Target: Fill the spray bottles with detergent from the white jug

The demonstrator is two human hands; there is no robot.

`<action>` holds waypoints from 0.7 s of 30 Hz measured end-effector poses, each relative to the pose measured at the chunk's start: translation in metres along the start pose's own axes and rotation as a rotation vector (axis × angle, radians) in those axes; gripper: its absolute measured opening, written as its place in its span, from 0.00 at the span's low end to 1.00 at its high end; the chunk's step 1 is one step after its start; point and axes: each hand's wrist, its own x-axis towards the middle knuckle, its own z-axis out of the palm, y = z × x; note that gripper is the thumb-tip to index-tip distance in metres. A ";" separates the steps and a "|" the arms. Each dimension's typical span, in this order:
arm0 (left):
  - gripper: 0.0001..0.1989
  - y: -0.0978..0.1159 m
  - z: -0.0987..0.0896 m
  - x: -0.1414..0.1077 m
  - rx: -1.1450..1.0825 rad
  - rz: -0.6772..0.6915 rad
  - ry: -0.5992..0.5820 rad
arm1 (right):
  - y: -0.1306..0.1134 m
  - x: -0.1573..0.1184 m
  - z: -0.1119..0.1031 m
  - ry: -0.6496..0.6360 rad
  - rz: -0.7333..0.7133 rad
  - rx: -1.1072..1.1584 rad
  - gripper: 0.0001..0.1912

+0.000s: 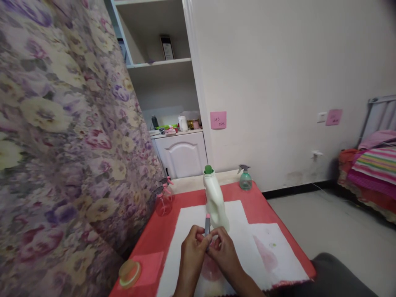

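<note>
Both hands meet low in the centre of the head view. My left hand [193, 249] and my right hand [223, 249] have their fingers pinched round a grey spray head [207, 225] with a pink tip. Beneath them, partly hidden by the hands, is a clear pinkish bottle [210, 270]. Just beyond my hands a large pale green-white bottle [215, 202] stands uncapped, its green inner spout showing. White cloths [190, 222] lie under these things; the right one [287, 247] has a pink stain.
On the red tabletop [148, 239] are pink spray bottles [163, 205] at the left, a green spray bottle [246, 180] at the back right and a round lidded container [130, 273] at the front left. A floral curtain [77, 144] borders the left side.
</note>
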 end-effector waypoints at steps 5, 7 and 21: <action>0.19 -0.005 0.001 0.003 -0.053 -0.045 0.012 | 0.006 0.001 0.000 -0.090 -0.129 0.022 0.06; 0.21 -0.006 0.002 0.004 -0.071 -0.067 0.004 | 0.007 0.002 0.001 -0.040 -0.071 0.000 0.04; 0.24 -0.006 0.007 0.002 -0.197 -0.117 0.058 | -0.002 0.001 0.001 0.018 -0.004 -0.002 0.07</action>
